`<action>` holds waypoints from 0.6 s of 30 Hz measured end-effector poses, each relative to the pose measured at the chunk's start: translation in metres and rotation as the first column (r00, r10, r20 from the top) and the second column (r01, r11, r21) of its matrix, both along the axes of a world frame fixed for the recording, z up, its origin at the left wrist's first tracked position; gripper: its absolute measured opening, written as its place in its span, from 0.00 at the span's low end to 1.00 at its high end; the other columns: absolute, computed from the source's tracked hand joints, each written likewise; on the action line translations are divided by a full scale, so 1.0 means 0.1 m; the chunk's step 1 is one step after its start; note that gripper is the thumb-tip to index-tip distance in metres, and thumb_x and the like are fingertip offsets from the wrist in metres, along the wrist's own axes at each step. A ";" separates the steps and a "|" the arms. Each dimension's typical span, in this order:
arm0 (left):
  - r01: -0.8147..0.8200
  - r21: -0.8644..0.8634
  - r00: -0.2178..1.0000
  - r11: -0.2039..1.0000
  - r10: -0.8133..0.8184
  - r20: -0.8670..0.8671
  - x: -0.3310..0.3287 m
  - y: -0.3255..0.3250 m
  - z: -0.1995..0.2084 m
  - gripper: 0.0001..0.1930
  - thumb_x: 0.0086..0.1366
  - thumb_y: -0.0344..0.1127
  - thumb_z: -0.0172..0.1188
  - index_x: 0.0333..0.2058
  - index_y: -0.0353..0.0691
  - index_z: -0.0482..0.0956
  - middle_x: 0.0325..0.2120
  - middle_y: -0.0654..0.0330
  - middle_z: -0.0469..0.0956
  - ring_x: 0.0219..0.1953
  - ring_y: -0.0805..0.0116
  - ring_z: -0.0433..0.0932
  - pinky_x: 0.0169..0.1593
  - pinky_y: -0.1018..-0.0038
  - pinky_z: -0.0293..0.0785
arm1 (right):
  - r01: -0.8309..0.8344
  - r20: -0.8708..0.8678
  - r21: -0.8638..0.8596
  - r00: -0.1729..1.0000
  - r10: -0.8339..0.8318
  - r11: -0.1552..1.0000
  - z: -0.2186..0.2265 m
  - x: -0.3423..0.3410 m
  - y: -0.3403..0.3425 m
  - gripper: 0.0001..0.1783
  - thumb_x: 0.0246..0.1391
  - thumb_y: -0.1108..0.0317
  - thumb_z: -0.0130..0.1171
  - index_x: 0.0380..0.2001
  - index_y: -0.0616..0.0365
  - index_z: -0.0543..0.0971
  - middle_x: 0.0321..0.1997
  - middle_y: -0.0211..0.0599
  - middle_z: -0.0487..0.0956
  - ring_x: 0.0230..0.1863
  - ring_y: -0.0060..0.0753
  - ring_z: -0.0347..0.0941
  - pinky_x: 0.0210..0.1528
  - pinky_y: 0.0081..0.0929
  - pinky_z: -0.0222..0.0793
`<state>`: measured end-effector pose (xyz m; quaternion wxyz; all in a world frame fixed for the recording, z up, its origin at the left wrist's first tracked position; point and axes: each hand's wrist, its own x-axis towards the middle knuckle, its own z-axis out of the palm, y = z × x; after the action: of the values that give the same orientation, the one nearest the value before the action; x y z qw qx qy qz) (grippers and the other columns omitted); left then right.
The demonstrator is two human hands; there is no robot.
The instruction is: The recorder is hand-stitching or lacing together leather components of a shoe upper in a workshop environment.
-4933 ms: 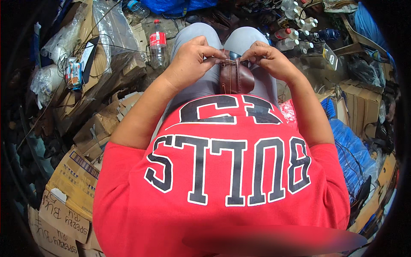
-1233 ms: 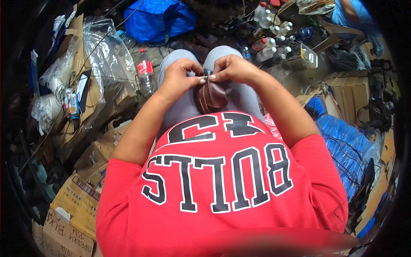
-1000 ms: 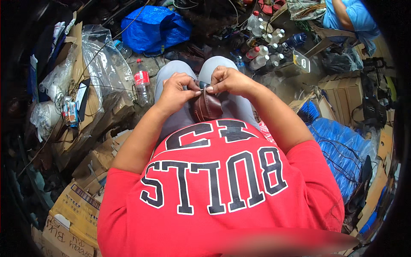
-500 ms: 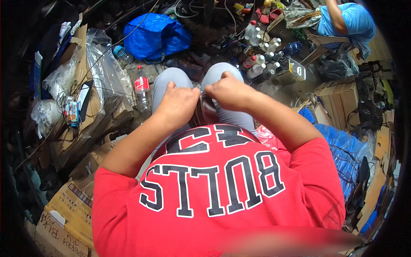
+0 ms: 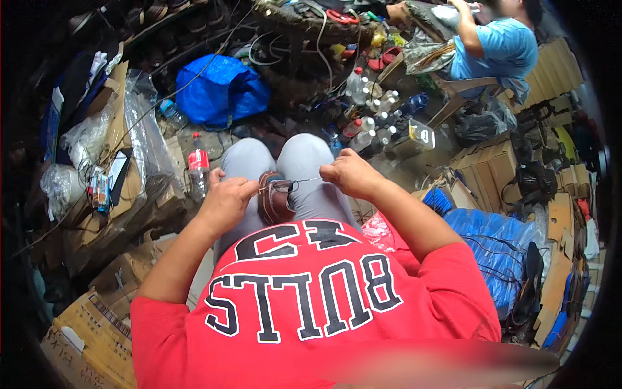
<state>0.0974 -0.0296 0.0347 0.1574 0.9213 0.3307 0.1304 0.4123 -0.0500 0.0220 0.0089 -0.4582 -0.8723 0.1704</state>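
A brown leather shoe [image 5: 275, 206] stands between my thighs, its dark opening and lacing upward. From its lacing a thin dark shoelace [image 5: 303, 181] runs taut to my right hand [image 5: 353, 175], whose fingers are pinched on the end above my right thigh. On the other side, my left hand [image 5: 228, 198] is closed by the shoe's left edge. A short strand of the lace seems to reach its fingertips, though the fingers partly hide it. Some dark loops of lace lie over the shoe's top.
A red-labelled bottle [image 5: 197, 165] stands left of my knee, and a blue bag [image 5: 220, 91] lies ahead. Several bottles [image 5: 366, 123] crowd the floor ahead right. A seated person in blue [image 5: 499, 55] is beyond. Cardboard boxes [image 5: 483, 162] and blue plastic-wrapped goods [image 5: 489, 249] flank my right.
My hands have drawn apart sideways from close together over the shoe, stretching the lace toward the right hand. The shoe is now more exposed. The view has tilted, showing more of the far side.
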 end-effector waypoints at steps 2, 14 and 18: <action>-0.035 -0.009 0.982 0.999 0.036 0.188 0.07 0.01 -0.03 0.05 0.54 0.27 0.58 0.30 0.41 0.74 0.29 0.55 0.74 0.35 0.55 0.74 0.47 0.60 0.61 | 0.034 0.033 0.042 0.999 -0.035 0.999 0.04 0.07 0.00 0.03 0.50 0.69 0.55 0.30 0.48 0.75 0.22 0.36 0.77 0.27 0.33 0.73 0.41 0.32 0.62; -0.128 -0.188 0.902 0.974 0.193 0.387 0.18 -0.04 -0.09 0.05 0.52 0.26 0.61 0.30 0.37 0.78 0.26 0.53 0.77 0.32 0.53 0.76 0.35 0.65 0.70 | -0.174 -0.781 -0.600 -0.086 -0.619 0.781 0.11 -0.54 0.30 0.09 0.60 0.62 0.53 0.39 0.56 0.73 0.33 0.29 0.76 0.32 0.22 0.69 0.41 0.18 0.63; -0.148 -0.025 0.974 0.989 0.150 0.169 0.23 -0.05 -0.11 0.07 0.55 0.28 0.55 0.33 0.38 0.77 0.28 0.52 0.77 0.34 0.53 0.76 0.40 0.63 0.68 | 0.007 -0.695 -0.481 0.606 -0.386 0.877 0.02 -0.70 0.22 0.23 0.50 0.60 0.64 0.47 0.58 0.74 0.26 0.20 0.65 0.29 0.15 0.58 0.32 0.18 0.57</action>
<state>0.1209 -0.0341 0.0234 0.1806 0.8784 0.3852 0.2179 0.3421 -0.0278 0.0238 0.3001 -0.4257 -0.6644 0.5360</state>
